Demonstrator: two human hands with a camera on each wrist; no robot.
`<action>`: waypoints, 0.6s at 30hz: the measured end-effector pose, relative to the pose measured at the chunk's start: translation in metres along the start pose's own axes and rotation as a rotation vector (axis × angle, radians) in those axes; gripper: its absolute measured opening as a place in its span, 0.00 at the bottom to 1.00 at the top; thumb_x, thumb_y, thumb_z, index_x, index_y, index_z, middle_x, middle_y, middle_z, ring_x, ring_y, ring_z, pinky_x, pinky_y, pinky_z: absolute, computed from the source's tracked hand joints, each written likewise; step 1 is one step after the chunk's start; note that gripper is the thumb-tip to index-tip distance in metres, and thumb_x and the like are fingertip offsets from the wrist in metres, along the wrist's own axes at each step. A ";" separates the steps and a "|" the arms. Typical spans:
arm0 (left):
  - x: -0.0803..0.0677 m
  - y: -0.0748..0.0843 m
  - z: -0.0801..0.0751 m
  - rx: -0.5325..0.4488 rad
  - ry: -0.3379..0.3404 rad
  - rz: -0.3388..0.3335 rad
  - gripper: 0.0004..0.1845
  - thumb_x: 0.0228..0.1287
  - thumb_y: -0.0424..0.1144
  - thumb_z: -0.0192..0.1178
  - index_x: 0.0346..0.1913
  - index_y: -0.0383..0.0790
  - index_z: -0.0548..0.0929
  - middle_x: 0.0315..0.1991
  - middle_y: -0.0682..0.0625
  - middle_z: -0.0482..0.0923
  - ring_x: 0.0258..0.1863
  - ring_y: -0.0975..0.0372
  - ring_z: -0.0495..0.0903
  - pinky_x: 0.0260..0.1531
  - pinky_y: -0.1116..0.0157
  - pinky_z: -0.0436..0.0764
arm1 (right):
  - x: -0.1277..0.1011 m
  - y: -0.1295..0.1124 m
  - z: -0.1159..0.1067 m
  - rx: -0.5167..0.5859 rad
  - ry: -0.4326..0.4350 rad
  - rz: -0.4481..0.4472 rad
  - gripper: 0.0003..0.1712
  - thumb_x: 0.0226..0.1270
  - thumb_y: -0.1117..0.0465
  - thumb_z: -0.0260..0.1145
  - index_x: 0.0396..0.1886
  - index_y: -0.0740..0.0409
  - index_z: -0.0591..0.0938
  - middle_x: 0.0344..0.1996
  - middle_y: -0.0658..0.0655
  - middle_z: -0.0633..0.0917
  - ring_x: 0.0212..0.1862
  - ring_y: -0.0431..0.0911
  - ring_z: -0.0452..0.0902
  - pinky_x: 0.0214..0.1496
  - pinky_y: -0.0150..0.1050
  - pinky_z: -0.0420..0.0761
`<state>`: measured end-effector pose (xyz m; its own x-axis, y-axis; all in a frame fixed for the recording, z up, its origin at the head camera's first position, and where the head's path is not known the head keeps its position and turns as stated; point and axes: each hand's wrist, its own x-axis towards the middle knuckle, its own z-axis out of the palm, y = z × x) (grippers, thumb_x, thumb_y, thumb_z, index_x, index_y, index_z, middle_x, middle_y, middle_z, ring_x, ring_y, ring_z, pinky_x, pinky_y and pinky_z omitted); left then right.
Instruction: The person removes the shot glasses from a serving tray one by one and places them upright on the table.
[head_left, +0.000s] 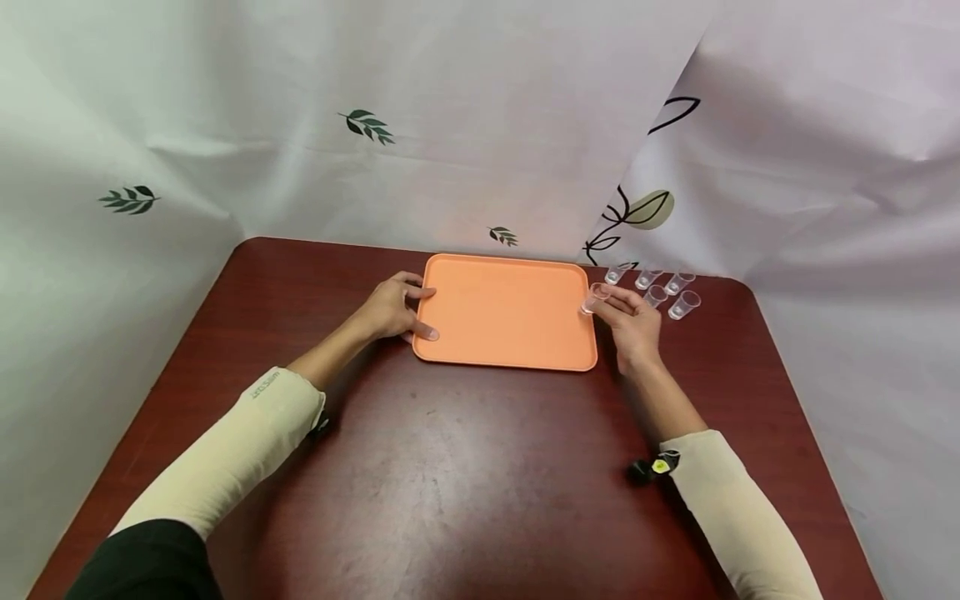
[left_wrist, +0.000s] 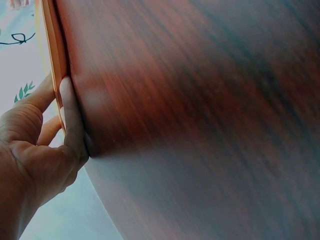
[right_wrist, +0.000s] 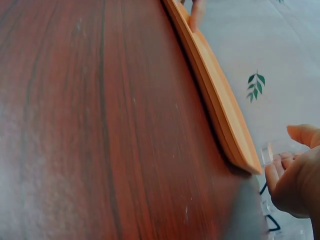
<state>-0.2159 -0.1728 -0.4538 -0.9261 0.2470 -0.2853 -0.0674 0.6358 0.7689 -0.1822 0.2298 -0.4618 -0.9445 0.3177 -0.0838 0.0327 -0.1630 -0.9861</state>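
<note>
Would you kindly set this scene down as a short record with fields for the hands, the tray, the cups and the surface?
left hand: rests on the left edge of the tray, fingers straight
right hand: pinches a clear cup at the tray's right edge
tray: orange, flat on the table, nothing standing inside it
other cups: five clear ones, grouped right of the tray
table: dark red wood grain
backdrop: white cloth with a leaf print
</note>
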 end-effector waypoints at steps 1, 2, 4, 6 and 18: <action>0.000 0.001 0.000 0.006 0.000 0.006 0.49 0.55 0.33 0.90 0.81 0.40 0.79 0.88 0.44 0.61 0.35 0.55 0.89 0.30 0.61 0.97 | 0.001 0.000 -0.002 0.007 0.017 -0.006 0.24 0.67 0.75 0.81 0.62 0.73 0.88 0.37 0.42 0.96 0.44 0.35 0.93 0.51 0.26 0.93; 0.001 0.001 0.001 0.013 -0.002 0.012 0.49 0.55 0.34 0.90 0.81 0.40 0.79 0.88 0.43 0.61 0.34 0.56 0.89 0.29 0.61 0.96 | 0.002 0.000 -0.004 0.012 0.036 -0.010 0.24 0.67 0.75 0.81 0.62 0.73 0.88 0.36 0.42 0.96 0.44 0.35 0.93 0.51 0.26 0.93; 0.001 0.001 0.001 0.022 0.001 0.016 0.49 0.55 0.34 0.90 0.81 0.40 0.79 0.88 0.43 0.62 0.33 0.57 0.89 0.29 0.62 0.96 | 0.005 0.001 -0.007 0.022 0.061 -0.012 0.24 0.67 0.76 0.80 0.62 0.74 0.88 0.36 0.42 0.95 0.44 0.35 0.92 0.50 0.25 0.93; 0.001 0.001 0.001 0.022 0.005 0.011 0.49 0.55 0.34 0.90 0.81 0.40 0.79 0.87 0.44 0.62 0.33 0.57 0.89 0.29 0.62 0.96 | 0.007 0.002 -0.008 0.026 0.077 -0.011 0.26 0.67 0.77 0.80 0.64 0.74 0.87 0.35 0.42 0.95 0.44 0.34 0.92 0.49 0.25 0.93; 0.001 0.000 0.001 0.011 0.010 0.010 0.49 0.54 0.34 0.91 0.80 0.41 0.80 0.87 0.44 0.62 0.34 0.56 0.89 0.29 0.62 0.96 | 0.016 0.007 -0.011 -0.029 0.220 0.026 0.25 0.69 0.74 0.80 0.64 0.67 0.89 0.37 0.40 0.92 0.46 0.33 0.89 0.51 0.22 0.90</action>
<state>-0.2167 -0.1714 -0.4544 -0.9302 0.2463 -0.2720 -0.0540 0.6414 0.7653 -0.1932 0.2434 -0.4717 -0.8493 0.5102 -0.1357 0.0687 -0.1482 -0.9866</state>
